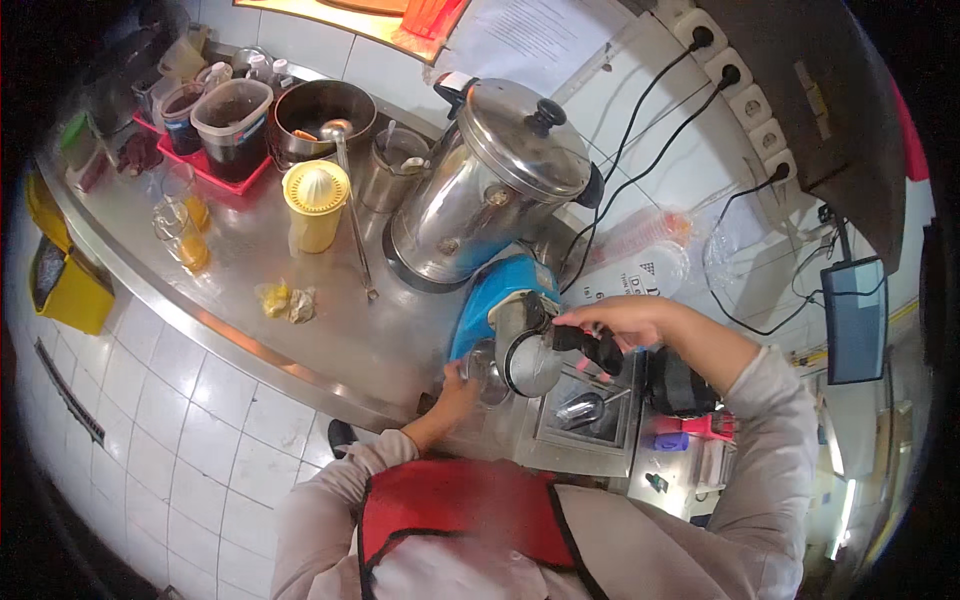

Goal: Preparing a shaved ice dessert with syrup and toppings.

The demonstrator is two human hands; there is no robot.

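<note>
A blue machine (pixel 501 289) with a rounded metal head (pixel 534 365) and a black handle (pixel 592 347) stands at the counter's right part. My right hand (pixel 619 319) is at that handle, its fingers partly hidden behind it; whether they close on it cannot be told. My left hand (pixel 457 394) holds a clear cup (pixel 487 367) under the side of the metal head. Left of the machine are a large steel urn (pixel 491 180) with a lid, a yellow citrus juicer (pixel 315 206), a long ladle (pixel 351 202) and two glasses (pixel 187 244) with orange liquid.
Dark-filled plastic tubs (pixel 232 127) stand in a red tray, beside a steel pot (pixel 322 105). Crumpled scraps (pixel 289 301) lie on the steel counter (pixel 225 300). Black cords (pixel 637 161) hang from wall sockets. A metal scoop (pixel 581 410) rests in a square recess to the right.
</note>
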